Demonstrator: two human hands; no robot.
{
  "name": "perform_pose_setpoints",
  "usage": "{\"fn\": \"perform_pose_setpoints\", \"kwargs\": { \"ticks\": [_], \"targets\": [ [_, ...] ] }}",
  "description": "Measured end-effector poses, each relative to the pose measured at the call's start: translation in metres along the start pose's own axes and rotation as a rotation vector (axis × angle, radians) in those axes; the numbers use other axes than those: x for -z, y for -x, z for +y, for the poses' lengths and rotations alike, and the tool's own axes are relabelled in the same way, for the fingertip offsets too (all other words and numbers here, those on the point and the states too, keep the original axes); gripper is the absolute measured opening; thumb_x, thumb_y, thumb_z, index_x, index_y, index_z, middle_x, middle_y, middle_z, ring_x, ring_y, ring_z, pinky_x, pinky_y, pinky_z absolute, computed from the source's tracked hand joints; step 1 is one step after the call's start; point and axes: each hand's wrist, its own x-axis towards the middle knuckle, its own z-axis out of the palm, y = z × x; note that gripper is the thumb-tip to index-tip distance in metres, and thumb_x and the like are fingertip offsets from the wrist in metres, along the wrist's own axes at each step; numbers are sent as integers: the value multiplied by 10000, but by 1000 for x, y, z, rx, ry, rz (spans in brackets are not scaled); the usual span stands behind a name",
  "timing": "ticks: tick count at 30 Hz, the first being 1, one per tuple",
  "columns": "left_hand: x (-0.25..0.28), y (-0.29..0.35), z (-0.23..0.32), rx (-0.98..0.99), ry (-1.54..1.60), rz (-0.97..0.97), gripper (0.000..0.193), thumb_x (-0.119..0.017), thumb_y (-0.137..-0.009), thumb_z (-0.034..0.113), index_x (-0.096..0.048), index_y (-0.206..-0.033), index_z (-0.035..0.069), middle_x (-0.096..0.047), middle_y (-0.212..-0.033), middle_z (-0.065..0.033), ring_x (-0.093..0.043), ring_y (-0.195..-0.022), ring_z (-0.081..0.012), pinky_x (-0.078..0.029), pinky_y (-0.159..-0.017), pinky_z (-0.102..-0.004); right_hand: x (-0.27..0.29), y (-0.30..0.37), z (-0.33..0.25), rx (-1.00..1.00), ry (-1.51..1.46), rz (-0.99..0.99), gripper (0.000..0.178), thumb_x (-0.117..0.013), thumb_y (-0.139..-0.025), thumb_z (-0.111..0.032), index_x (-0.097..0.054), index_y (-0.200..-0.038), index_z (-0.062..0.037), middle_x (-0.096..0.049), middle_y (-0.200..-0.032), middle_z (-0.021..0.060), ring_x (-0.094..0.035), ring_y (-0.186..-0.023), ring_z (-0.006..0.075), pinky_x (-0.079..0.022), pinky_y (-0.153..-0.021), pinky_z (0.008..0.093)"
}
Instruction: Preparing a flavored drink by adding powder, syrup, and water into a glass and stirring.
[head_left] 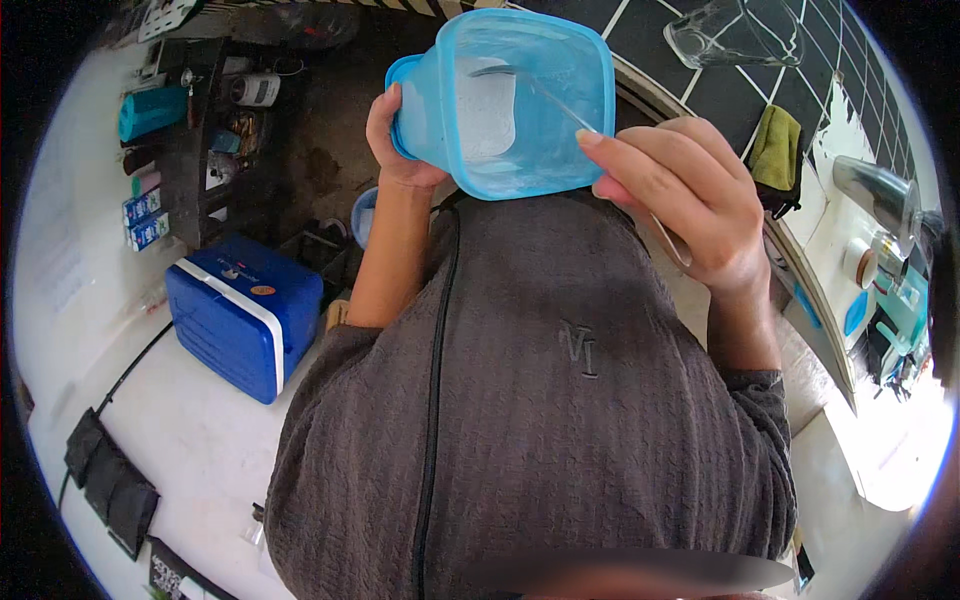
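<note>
At twelve o'clock: square translucent-blue plastic container (pixel 430 115), mouth facing the camera.
Left hand (pixel 398 150): clamped on its side at eleven; fingertips hidden.
Right hand (pixel 685 195): pinching a thin silver metal utensil (pixel 562 106) at one, head inside, kind unclear.
Lettering: on the dark grey textured top (pixel 560 430), six; blue-and-white plastic cooler box (pixel 225 330), nine.
Black tiled counter (pixel 650 35): edge near the right hand, one o'clock.

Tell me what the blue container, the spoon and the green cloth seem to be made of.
Container: most likely plastic, smooth and slightly glossy; the walls are translucent with rounded, molded corners.
Spoon: probably metal, polished, judging by the silvery glint along its thin handle.
Cloth: soft, matte fabric that drapes in folds; the fiber can't be told.
</note>
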Motion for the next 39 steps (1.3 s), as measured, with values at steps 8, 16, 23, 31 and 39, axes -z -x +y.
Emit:
{"fn": "perform_pose_setpoints", "kwargs": {
  "ticks": [8,16,23,31,39],
  "targets": [
    [-36,-3,-2,-21,-296,15,799,-521,-819,466,-289,-1444,26,-416,-1403,-200,-459,-1254,-358,-397,-1029,-500,-12,18,6,-332,-182,107,149,-704,-809,-69,-677,-954,-47,-638,-822,79,-604,-674,211,-481,-584,305],
    [-45,-1,-8,-20,-285,45,799,-522,-818,438,-273,-1453,22,-437,-1390,-200,-456,-1261,-356,-386,-1043,-486,-10,28,6,-613,-288,194,78,-622,-880,-58,-681,-921,-29,-641,-741,96,-615,-596,203,-484,-548,289],
    [-55,0,-14,-20,-276,110,838,-562,-793,435,-266,-1456,17,-402,-1424,-199,-437,-1282,-359,-360,-1065,-497,-10,35,0,-728,-340,239,115,-586,-902,-66,-686,-890,-10,-658,-744,104,-629,-592,189,-486,-549,278],
    [-61,-6,-16,-48,-310,81,815,-566,-794,463,-300,-1446,52,-400,-1424,-180,-423,-1293,-352,-358,-1064,-503,-9,36,-3,-870,-389,325,191,-562,-937,-152,-698,-877,-32,-619,-604,47,-594,-530,120,-451,-505,244],
    [-29,-6,-23,37,238,-212,741,-531,-827,469,-365,-1412,45,-455,-1379,-190,-476,-1241,-368,-408,-1017,-528,5,27,-7,-917,-458,451,263,-533,-974,-202,-690,-887,-10,-578,-612,-26,-480,-538,10,-350,-476,178]
  ]
}}
